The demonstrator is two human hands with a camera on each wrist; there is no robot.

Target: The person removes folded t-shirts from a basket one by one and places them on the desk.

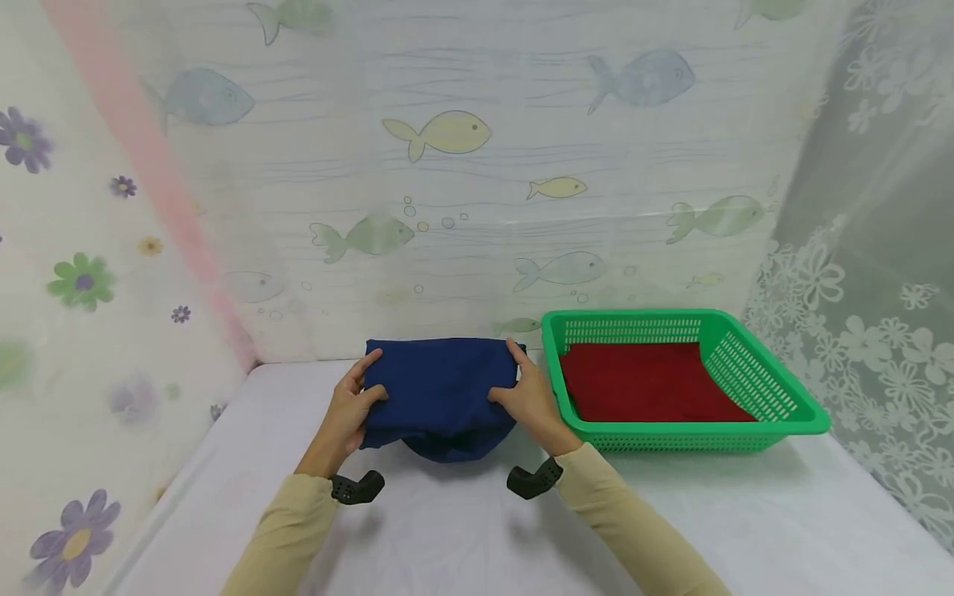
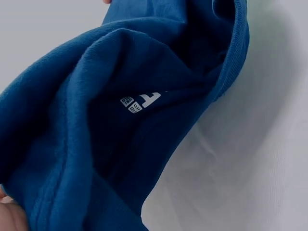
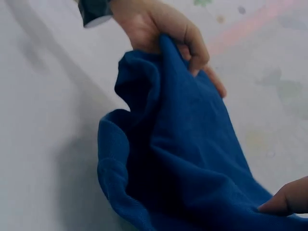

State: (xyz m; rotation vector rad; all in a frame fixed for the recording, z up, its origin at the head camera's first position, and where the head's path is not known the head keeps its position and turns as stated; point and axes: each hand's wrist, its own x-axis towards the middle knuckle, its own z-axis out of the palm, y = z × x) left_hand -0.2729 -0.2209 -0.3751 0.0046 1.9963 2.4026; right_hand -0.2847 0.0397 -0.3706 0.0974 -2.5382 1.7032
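A dark blue T-shirt (image 1: 441, 382), folded into a wide band, is held up over the white table between both hands. My left hand (image 1: 347, 414) grips its left end, thumb on the near face and fingers behind. At the other end my right hand (image 1: 533, 404) pinches it the same way. The lower edge sags in a loose curve in the middle. In the left wrist view a white printed label (image 2: 135, 103) shows inside the shirt's folds. The right wrist view looks along the cloth, with the right thumb (image 3: 288, 198) pressing on it.
To the right stands a green plastic basket (image 1: 701, 429) with a folded dark red cloth (image 1: 641, 382) lying inside. The white-covered table (image 1: 447, 538) meets a fish-patterned curtain (image 1: 462, 248) at the back. A flowered curtain (image 1: 82, 348) hangs along the left side.
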